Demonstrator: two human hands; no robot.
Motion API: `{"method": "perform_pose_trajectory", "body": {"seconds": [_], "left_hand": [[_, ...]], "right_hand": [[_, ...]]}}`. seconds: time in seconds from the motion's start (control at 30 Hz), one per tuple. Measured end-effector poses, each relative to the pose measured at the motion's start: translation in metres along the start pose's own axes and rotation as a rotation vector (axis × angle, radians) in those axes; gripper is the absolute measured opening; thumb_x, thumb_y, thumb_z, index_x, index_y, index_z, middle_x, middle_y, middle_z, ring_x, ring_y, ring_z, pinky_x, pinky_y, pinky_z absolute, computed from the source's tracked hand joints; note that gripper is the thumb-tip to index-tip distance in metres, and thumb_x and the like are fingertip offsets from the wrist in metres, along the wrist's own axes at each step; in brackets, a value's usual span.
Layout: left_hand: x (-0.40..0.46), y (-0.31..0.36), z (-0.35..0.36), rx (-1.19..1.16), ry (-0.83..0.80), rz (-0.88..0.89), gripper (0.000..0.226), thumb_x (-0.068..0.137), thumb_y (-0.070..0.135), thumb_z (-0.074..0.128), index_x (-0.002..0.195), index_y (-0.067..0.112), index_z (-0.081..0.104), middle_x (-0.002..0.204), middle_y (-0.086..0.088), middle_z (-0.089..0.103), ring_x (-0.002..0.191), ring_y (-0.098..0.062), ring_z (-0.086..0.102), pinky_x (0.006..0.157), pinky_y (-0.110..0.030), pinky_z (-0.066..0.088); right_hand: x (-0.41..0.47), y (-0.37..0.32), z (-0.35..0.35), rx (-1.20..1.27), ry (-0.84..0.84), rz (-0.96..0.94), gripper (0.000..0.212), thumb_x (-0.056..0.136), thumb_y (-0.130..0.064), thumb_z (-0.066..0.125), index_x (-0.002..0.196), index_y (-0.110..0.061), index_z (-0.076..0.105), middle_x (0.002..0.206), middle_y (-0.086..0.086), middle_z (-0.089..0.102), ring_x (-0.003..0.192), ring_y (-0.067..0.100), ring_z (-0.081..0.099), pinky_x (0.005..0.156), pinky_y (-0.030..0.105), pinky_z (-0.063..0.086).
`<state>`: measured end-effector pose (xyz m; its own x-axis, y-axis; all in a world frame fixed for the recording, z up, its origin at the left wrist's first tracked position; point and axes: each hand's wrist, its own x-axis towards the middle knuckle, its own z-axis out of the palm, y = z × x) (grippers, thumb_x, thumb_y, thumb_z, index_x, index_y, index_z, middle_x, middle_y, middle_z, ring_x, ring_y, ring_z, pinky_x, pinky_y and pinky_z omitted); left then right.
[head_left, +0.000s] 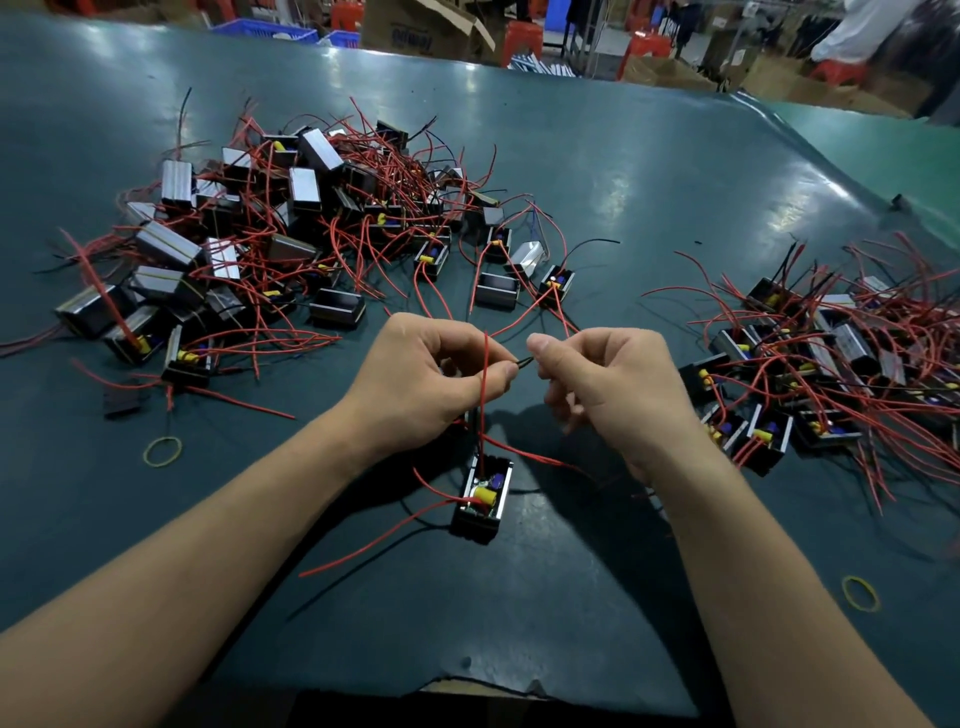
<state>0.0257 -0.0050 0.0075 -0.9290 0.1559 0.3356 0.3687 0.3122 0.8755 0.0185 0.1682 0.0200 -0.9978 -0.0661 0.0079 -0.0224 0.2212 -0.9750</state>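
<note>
2 hands (426, 374) (613, 387) pinch a mostly hidden black wire (524, 361).

Around the small black open box with yellow and purple parts (480, 501), the teal table mat (649, 171) lies open at 1 and 6 o'clock. At 12 the left hand (421, 379) and right hand (613, 395) pinch a short black wire end (522, 361). A heap of black-and-silver boxes with red leads (249, 244) blocks 10 to 11; another heap (841, 364) crowds 2 to 3.

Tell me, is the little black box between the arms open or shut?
Open: the box has no cover on top, and a yellow part shows inside.
</note>
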Motion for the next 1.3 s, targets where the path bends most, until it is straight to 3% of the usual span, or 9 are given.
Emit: {"method": "perform_pose_trajectory", "body": {"seconds": [0.13,0.2,0.33,0.47,0.7,0.87,1.1,1.17,1.3], "left_hand": [[0.003,-0.005,-0.001,-0.028,-0.005,-0.054,0.005,0.081,0.007,0.076,0.078,0.011,0.076,0.069,-0.009,0.072,0.057,-0.02,0.057,0.057,-0.031,0.046],[0.003,-0.006,-0.004,-0.071,-0.005,-0.068,0.007,0.082,0.007,0.076,0.078,0.012,0.076,0.069,-0.004,0.073,0.059,-0.009,0.059,0.056,-0.022,0.047],[0.003,-0.006,-0.005,-0.094,-0.013,-0.076,0.008,0.082,0.006,0.075,0.077,0.013,0.075,0.066,0.001,0.072,0.054,0.0,0.057,0.053,-0.013,0.043],[0.005,-0.005,-0.007,-0.148,-0.042,-0.067,0.01,0.082,0.004,0.074,0.076,0.012,0.075,0.065,-0.001,0.071,0.052,-0.001,0.055,0.052,-0.013,0.042],[0.003,-0.004,-0.009,-0.172,-0.114,-0.098,0.011,0.081,0.001,0.073,0.077,0.011,0.074,0.067,-0.004,0.072,0.059,-0.007,0.061,0.056,-0.014,0.047],[0.003,-0.002,-0.011,-0.243,-0.152,-0.131,0.002,0.078,0.008,0.075,0.077,0.01,0.075,0.068,-0.005,0.072,0.063,-0.015,0.06,0.059,-0.018,0.047],[0.006,-0.002,-0.008,-0.256,-0.119,-0.072,0.005,0.077,0.007,0.075,0.076,0.011,0.075,0.068,-0.004,0.073,0.061,-0.011,0.061,0.058,-0.017,0.048],[0.006,-0.006,-0.007,-0.209,-0.089,-0.072,0.01,0.081,0.002,0.073,0.077,0.012,0.075,0.067,-0.003,0.072,0.06,-0.01,0.058,0.056,-0.018,0.044],[0.006,-0.007,-0.003,-0.218,-0.052,-0.093,0.009,0.083,0.002,0.071,0.079,0.009,0.074,0.065,0.003,0.071,0.059,-0.005,0.059,0.057,-0.015,0.047]], "right_hand": [[-0.004,0.003,0.003,-0.381,0.114,-0.429,0.027,0.089,-0.028,0.07,0.069,-0.008,0.068,0.058,0.002,0.064,0.054,0.019,0.06,0.054,0.031,0.048],[-0.004,0.0,-0.004,-0.376,0.039,-0.549,0.016,0.086,-0.022,0.074,0.077,-0.009,0.07,0.067,-0.001,0.066,0.063,0.016,0.061,0.057,0.02,0.047],[0.001,-0.001,-0.018,-0.345,0.04,-0.544,0.018,0.082,-0.011,0.076,0.097,-0.01,0.067,0.08,-0.002,0.063,0.076,0.016,0.062,0.056,0.033,0.055],[0.003,0.003,-0.017,-0.472,-0.079,-0.632,0.029,0.084,0.001,0.071,0.111,-0.006,0.071,0.091,0.004,0.067,0.079,0.017,0.063,0.064,0.014,0.049],[0.005,0.0,-0.017,-0.429,-0.095,-0.699,0.011,0.084,-0.006,0.071,0.093,-0.001,0.076,0.081,0.0,0.065,0.069,0.005,0.059,0.061,0.011,0.046],[0.0,-0.003,-0.019,-0.321,-0.223,-0.427,0.011,0.09,-0.009,0.067,0.08,-0.011,0.071,0.061,-0.011,0.059,0.056,0.005,0.055,0.051,0.012,0.04],[-0.001,-0.016,0.0,0.534,-0.336,0.494,0.021,0.077,-0.017,0.055,0.057,-0.014,0.052,0.052,-0.005,0.029,0.039,0.007,0.03,0.029,0.016,0.02],[-0.001,-0.012,0.003,0.403,-0.19,0.358,0.026,0.087,-0.014,0.059,0.061,-0.01,0.057,0.049,-0.003,0.035,0.039,0.008,0.034,0.03,0.016,0.024],[-0.008,-0.002,0.014,-0.246,0.154,-0.357,0.025,0.087,-0.017,0.071,0.063,-0.014,0.066,0.048,-0.011,0.054,0.042,0.004,0.047,0.045,0.017,0.037]]}}
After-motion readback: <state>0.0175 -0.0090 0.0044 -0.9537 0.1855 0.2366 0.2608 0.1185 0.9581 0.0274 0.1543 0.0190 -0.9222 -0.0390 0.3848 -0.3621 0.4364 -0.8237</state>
